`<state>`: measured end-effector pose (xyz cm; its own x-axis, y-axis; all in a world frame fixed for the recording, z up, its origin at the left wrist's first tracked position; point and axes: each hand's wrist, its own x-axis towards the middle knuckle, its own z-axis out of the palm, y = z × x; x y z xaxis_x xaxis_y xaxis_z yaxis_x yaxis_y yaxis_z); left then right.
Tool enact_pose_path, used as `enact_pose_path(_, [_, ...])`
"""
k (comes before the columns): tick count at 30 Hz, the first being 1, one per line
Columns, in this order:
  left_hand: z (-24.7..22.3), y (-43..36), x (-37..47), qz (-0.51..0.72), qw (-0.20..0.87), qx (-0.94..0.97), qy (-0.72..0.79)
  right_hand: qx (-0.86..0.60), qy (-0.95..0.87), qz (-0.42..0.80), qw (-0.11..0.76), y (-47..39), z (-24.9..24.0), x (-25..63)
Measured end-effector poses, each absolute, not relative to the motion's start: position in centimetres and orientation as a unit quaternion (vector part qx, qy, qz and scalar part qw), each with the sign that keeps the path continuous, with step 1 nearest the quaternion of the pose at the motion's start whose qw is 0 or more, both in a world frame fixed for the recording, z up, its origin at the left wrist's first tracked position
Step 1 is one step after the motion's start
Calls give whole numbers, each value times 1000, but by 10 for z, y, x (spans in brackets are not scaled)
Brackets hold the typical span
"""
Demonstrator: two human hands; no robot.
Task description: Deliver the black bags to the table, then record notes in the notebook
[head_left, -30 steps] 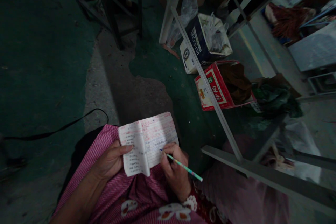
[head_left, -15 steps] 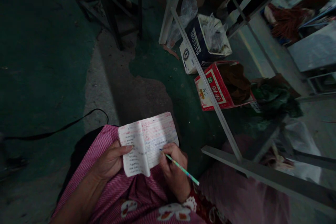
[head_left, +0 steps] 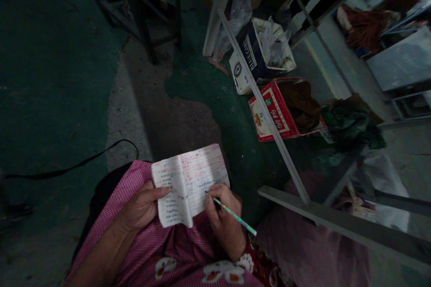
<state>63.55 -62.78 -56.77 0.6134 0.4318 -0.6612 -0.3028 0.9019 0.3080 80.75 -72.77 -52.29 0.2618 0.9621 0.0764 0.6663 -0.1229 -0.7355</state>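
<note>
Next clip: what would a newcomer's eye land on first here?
The small open notebook on the pink checked lap, the brightest thing in a dim scene, pinned by the left hand while the right hand sets a green pencil to its page. Beyond it, a red printed carton sits on the green floor under a metal frame.

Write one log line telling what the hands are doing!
left hand: holds open notebook on lap | right hand: grips pen, tip on page | red box: on floor

Pink-checked apron point(head_left: 134, 237), green-striped pencil point(head_left: 235, 218), red-and-white box point(head_left: 274, 114), white notebook point(head_left: 188, 184)
</note>
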Motion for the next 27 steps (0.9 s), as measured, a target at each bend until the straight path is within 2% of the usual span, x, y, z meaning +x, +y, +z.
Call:
enact_pose_path(7, [-567,-628,634,205,891,87,395,-717,-572,189,350,-728,-523,805])
enact_pose_path(22, [-564,-631,632,209,896,94,381,-721,-536,217,381,-734,-521,806])
enact_pose_path(27, [-563,-632,633,209,894,95,384,-728,-542,211,363,-732,-519,803])
